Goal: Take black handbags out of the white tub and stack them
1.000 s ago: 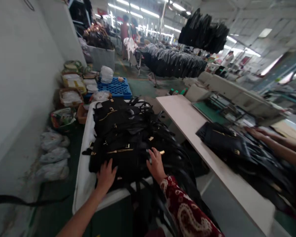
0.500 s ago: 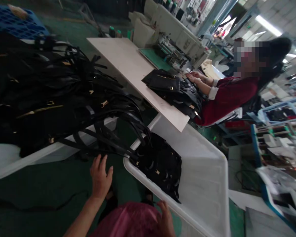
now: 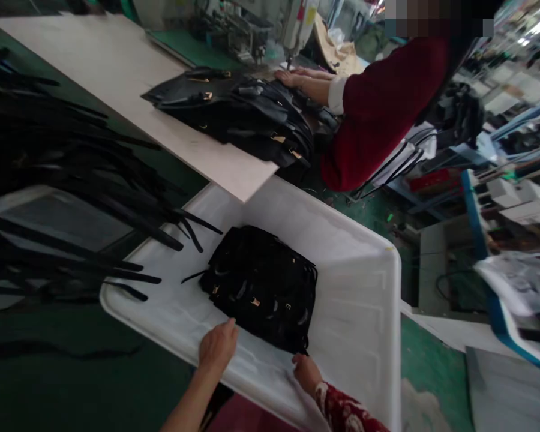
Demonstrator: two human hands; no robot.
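Note:
Inside a white plastic bin lies a stack of flat black bags with gold buckles. My left hand reaches over the bin's near rim, fingers curled in at the near edge of the stack. At the stack's near right corner, my right hand, below a red patterned sleeve, has its fingers pinched on the bag's edge. The fingertips of both hands are partly hidden or blurred.
Black straps from a pile on the left hang over the bin's left corner. A pale board juts above the bin's far side, bearing more black bags. Beyond it, a person in a dark red top works at a sewing machine.
Both my hands have moved forward over the bin, from open and apart to closed at the stack's near edge. The view has shifted right and closer; more of the bin's left side shows.

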